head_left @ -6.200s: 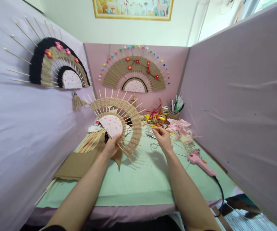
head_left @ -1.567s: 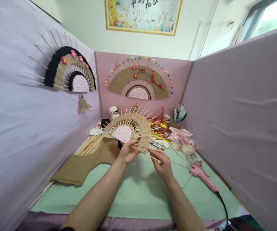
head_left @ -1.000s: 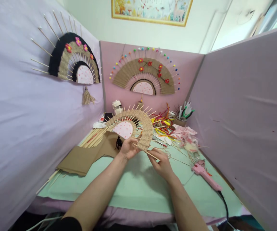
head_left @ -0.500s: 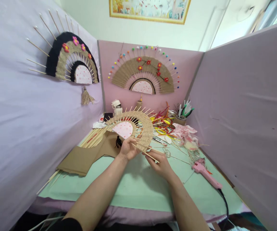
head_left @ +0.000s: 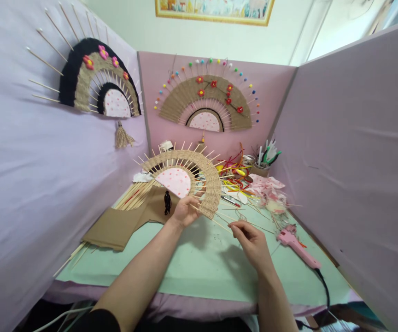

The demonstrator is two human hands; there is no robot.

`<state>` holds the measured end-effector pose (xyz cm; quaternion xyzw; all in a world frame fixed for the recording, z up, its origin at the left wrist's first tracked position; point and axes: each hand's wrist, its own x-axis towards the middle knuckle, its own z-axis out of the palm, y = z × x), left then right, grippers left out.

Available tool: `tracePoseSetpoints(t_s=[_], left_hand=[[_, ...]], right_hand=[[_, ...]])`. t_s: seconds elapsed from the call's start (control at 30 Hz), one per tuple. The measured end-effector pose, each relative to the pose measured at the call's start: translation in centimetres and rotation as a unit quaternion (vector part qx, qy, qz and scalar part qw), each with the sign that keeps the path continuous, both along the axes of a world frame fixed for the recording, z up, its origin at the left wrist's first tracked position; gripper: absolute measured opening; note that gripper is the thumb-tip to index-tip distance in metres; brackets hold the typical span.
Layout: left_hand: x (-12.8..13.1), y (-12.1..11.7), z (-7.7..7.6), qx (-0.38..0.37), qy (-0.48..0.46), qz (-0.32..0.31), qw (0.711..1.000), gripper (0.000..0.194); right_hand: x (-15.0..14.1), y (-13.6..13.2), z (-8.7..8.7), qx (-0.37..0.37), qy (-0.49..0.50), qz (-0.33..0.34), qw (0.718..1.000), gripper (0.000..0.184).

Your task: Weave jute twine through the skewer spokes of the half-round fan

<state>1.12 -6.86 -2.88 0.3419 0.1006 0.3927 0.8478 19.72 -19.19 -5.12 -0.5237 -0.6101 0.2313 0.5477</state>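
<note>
A half-round fan woven of tan twine over thin sticks is raised over the table and tilted. Its inner half-circle of white cloth has pink-red dots, and a black tassel hangs below that. My left hand is closed around the fan's lower edge, some fingers hidden behind it. Just right of the fan's lower end, my right hand pinches what looks like a thin strand of twine running from the woven edge. Bare stick ends stick out near those fingertips.
A pink glue gun with a black cord lies at right. Cut cardboard and a bundle of sticks lie at left. Colored craft stems and a pot of tools stand behind. Finished fans hang on the partitions.
My right hand has moved right and away from the fan's edge, drawing the strand out. The fan has risen slightly and turned a little, and the tassel now hangs straighter.
</note>
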Motion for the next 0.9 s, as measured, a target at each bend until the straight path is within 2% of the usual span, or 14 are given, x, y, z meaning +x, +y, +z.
tracePoseSetpoints(t_s=[0.1,0.23,0.33,0.53,0.8,0.9], left_hand=[[0.1,-0.1,0.1,0.002,0.01,0.009,1.0,0.057],[0.2,-0.4,0.4,-0.005,0.023,0.033,0.999,0.052],[0.3,-0.5,0.5,-0.011,0.019,0.05,0.999,0.047],[0.2,-0.6,0.6,-0.023,-0.001,0.032,0.999,0.041],[0.3,-1.0,0.6,-0.039,-0.02,-0.008,0.999,0.04],[0.4,-1.0,0.2,-0.041,-0.027,-0.017,0.999,0.039]], right_hand=[[-0.6,-1.2,0.8,0.021,-0.012,-0.03,0.999,0.018],[-2.6,-2.8,1.6,0.092,-0.074,-0.077,0.99,0.011],[-4.4,-3.2,1.3,0.117,-0.125,-0.06,0.984,0.01],[-6.5,-1.9,0.0,0.093,-0.139,-0.014,0.986,0.015],[-6.6,-1.3,-0.1,0.056,-0.112,0.003,0.992,0.019],[-6.3,-1.0,-0.2,0.043,-0.091,-0.013,0.995,0.021]])
